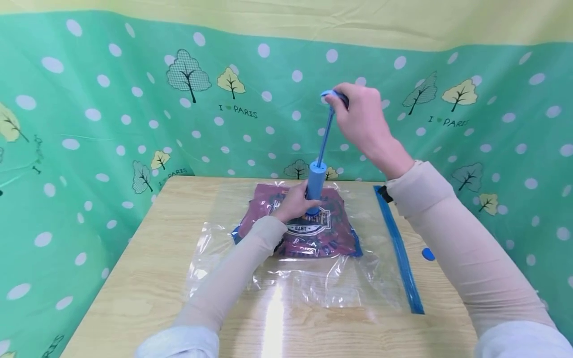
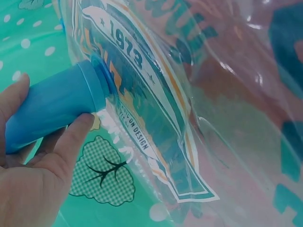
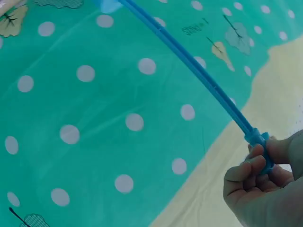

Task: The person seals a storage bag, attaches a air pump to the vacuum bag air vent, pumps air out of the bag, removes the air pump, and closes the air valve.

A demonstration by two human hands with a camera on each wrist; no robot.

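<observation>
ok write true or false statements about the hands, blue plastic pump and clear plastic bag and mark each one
1. The left hand holds the light-blue cylindrical barrel. True.
2. The thin blue plastic rod is fully inside the barrel. False: much of the rod shows above.
3. The maroon printed cloth lies inside the clear bag. True.
4. The right hand is empty. False: it grips the rod's blue plastic handle.
5. The long blue strip runs along the bag's edge. True.

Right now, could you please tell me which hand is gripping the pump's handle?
The right hand, raised high, grips the handle; the left hand, lower down, holds the blue barrel.
</observation>
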